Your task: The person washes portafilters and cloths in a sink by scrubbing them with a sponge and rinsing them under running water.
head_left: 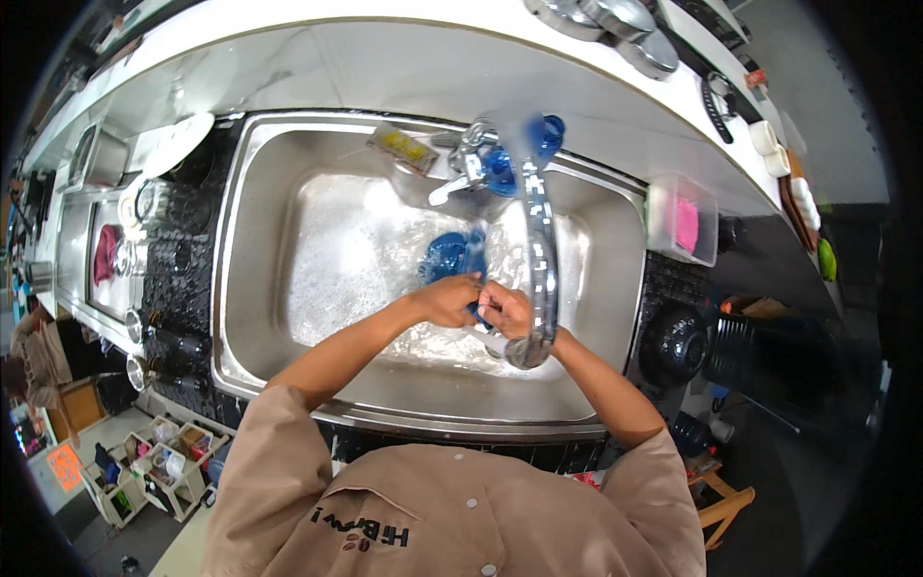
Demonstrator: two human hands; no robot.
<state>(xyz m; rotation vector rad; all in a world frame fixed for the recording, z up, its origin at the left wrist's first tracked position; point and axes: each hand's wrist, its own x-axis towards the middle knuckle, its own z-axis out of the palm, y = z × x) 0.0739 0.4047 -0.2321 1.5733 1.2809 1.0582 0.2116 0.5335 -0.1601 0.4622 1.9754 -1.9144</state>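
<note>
Both hands are over the middle of a steel sink (249,288) with foamy water in it. My left hand (448,299) and my right hand (506,309) meet on a wet blue cloth (445,258), which hangs into the water beyond them. The fingers of my right hand are curled; those of my left hand bend over the cloth's near end. The arched spout of a chrome faucet (541,252) passes above my right wrist, and its head hides part of that wrist. Behind the faucet is a blue bottle (501,173), partly hidden.
A sponge packet (404,148) lies on the sink's back ledge. A clear plastic box (707,223) with a pink sponge and a black bowl (674,345) stand at the right. Glass jars (135,326), a white plate (184,141) and a tray with a red cloth (107,254) are at the left.
</note>
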